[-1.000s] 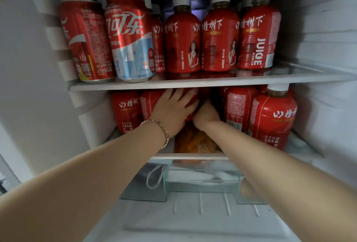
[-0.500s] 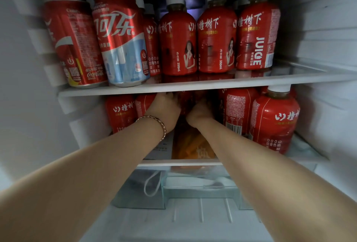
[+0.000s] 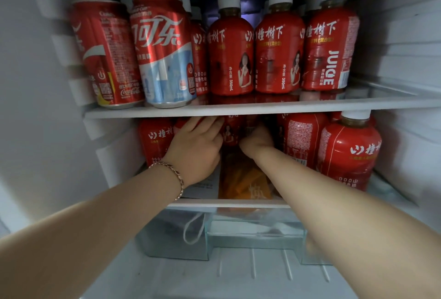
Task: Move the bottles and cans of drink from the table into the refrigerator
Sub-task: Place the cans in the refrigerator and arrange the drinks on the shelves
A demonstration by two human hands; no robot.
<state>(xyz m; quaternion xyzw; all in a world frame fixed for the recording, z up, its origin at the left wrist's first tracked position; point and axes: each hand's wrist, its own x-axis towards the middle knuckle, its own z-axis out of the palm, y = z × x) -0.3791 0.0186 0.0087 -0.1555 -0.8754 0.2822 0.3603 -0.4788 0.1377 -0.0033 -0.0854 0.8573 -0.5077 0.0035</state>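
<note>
The white inside of a refrigerator (image 3: 35,107) fills the frame, with an upper shelf (image 3: 238,109) across the middle and a lower shelf (image 3: 229,202) beneath it. On the upper shelf, two red cola cans (image 3: 105,55) (image 3: 162,53) stand side by side at the upper left, and to their right is a row of red juice bottles with white caps (image 3: 230,53) (image 3: 278,53) (image 3: 330,50), with more of the same behind them. On the lower shelf, one red bottle (image 3: 155,138) stands at the left, and two more (image 3: 303,138) (image 3: 348,153) stand at the right of the frame. Both bare arms reach in from the bottom corners to the centre of this shelf. The left hand (image 3: 198,148), with a chain bracelet (image 3: 171,174) on its wrist, lays its fingers (image 3: 207,123) close together and almost straight against the side of a red bottle (image 3: 230,131) set deep under the upper shelf. The right hand (image 3: 257,142) is on the other side of that bottle; its fingers curl away out of sight, so whether they grip it cannot be told. Below the hands, an orange packet (image 3: 243,179) lies flat on the shelf beside a white leaflet (image 3: 202,185). Lower in the frame is a clear drawer (image 3: 255,234) with a white cord loop (image 3: 193,229) at its left.
</note>
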